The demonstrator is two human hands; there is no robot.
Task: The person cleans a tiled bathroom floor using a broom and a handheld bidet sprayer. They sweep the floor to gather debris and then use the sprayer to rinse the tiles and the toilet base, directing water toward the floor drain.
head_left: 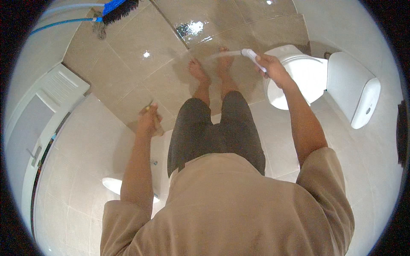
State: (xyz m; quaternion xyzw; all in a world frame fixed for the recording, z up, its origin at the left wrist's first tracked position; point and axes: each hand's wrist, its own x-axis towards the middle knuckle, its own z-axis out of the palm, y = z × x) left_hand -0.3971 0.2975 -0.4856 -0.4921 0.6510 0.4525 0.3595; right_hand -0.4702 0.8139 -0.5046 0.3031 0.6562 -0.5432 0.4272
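My right hand (275,70) is wrapped round a white hand-held bidet sprayer (252,56), raised beside the toilet. A thin jet of water (224,54) leaves its head toward the left, over my bare feet (199,70) and the wet tiled floor (143,36). On the other side, my left hand (148,118) is closed and a little blurred. A small yellowish-green bit shows at its fingers, and what they hold is too unclear to name.
A white toilet (294,77) with its cistern (352,89) stands at right. A blue broom (119,9) with dark bristles is at far left. A white door (40,106) is on the left. A white basin-like edge (112,185) shows beside my left forearm.
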